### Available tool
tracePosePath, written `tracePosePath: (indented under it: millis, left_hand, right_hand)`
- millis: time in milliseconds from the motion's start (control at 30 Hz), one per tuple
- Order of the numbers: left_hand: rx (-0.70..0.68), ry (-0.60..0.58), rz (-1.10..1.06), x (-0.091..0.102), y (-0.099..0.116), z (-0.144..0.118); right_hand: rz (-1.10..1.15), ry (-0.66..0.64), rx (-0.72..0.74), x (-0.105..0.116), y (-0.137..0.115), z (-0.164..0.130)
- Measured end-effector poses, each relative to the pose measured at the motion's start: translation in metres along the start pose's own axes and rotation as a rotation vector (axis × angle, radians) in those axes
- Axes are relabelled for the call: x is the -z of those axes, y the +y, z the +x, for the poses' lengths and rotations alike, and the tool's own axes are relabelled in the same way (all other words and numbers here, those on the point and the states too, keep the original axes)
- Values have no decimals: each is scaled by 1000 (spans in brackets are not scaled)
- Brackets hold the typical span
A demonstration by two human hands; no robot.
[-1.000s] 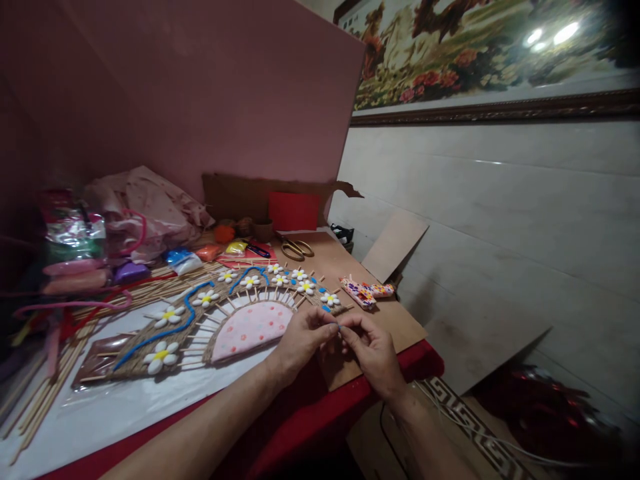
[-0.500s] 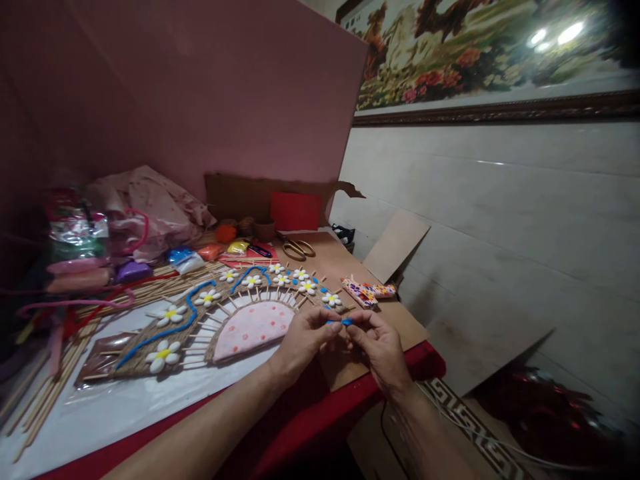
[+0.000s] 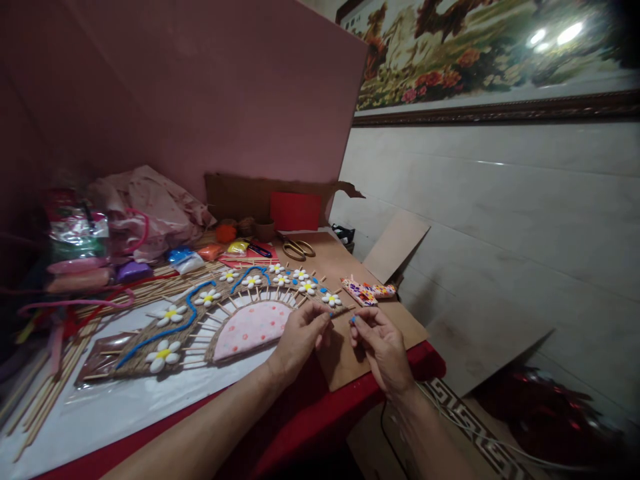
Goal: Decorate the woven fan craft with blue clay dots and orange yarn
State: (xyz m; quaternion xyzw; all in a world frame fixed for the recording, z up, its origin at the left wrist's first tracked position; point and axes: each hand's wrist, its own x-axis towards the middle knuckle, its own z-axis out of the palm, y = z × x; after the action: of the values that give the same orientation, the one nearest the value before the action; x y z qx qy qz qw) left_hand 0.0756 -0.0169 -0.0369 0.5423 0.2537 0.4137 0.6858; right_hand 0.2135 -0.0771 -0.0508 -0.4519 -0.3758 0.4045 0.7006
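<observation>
Portioning soft blue material by fingertip appears to be the step in hand, judging from the head view. Your left hand (image 3: 305, 337), in front of the right end of the fan (image 3: 203, 319), is pinched closed on a blue speck (image 3: 331, 314). Your right hand (image 3: 377, 340), farther right of the fan, is pinched closed on a blue bit (image 3: 354, 320). The two pieces are apart, held over the brown board (image 3: 345, 370) near the fan's right end. There, blue dots (image 3: 324, 291) sit among white flowers (image 3: 331, 299). The floral strip (image 3: 363, 293) lies just right of the fan; the scissors (image 3: 297, 250) lie behind it. The next move, as judged here, calls for a light, steady pinch: excess pressure may flatten either piece. Keep your left hand clear of the fan's edge.
</observation>
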Motion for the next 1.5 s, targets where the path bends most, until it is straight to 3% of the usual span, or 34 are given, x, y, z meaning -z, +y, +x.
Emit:
tracePosePath:
  millis: [200,433,900,1300,1400,1500]
  left_hand:
    - [15,-23,41,0,-2,0]
    - [5,-32,63,0,-1,1]
    - [11,-17,99,-3,1,-1]
    - [-23,-67,241,-6,-1,-6]
    - [-77,-73,298,-4,-2,-6]
    - [-221,-121,455,-5,1,-9]
  right_hand:
    - [-4,-51,7,1,4,2]
    - [39,-77,-84,2,3,1]
    - [-8,-67,-8,2,4,1]
    - [36,-58,-53,3,5,1]
    - [9,-65,-44,2,4,2]
    - [-19,-55,-20,1,3,3]
